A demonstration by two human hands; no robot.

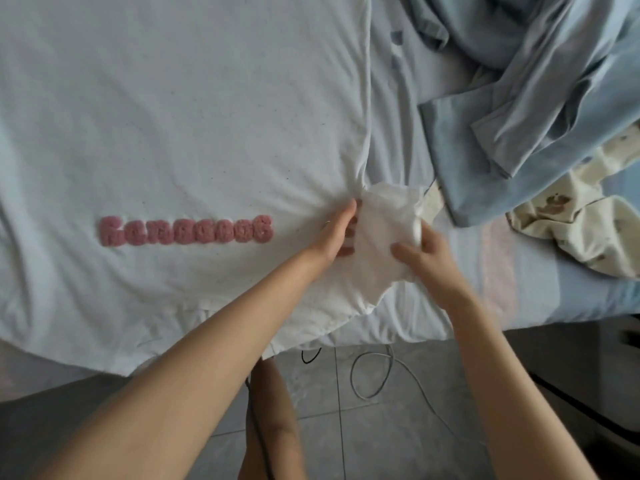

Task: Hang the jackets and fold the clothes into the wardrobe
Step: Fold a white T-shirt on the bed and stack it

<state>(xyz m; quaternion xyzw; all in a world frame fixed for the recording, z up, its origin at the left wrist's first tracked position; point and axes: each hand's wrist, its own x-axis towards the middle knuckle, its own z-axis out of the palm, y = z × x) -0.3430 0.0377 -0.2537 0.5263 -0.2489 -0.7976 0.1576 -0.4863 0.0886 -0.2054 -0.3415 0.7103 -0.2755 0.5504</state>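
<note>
A white T-shirt (180,126) with fuzzy pink letters (187,231) lies spread flat across the bed, its front facing up. Its right sleeve (384,220) is lifted and bunched at the shirt's right edge. My left hand (337,233) grips the sleeve from the left, fingers curled under the cloth. On the right side, my right hand (426,251) pinches the same sleeve, thumb on top of the fabric. Both forearms reach in from the bottom of the view.
A light blue garment (540,81) lies crumpled at the back right of the bed. A cream printed cloth (581,223) sits beside it. The striped bedsheet (519,271) shows at right. Cables (374,375) lie on the tiled floor below the bed edge.
</note>
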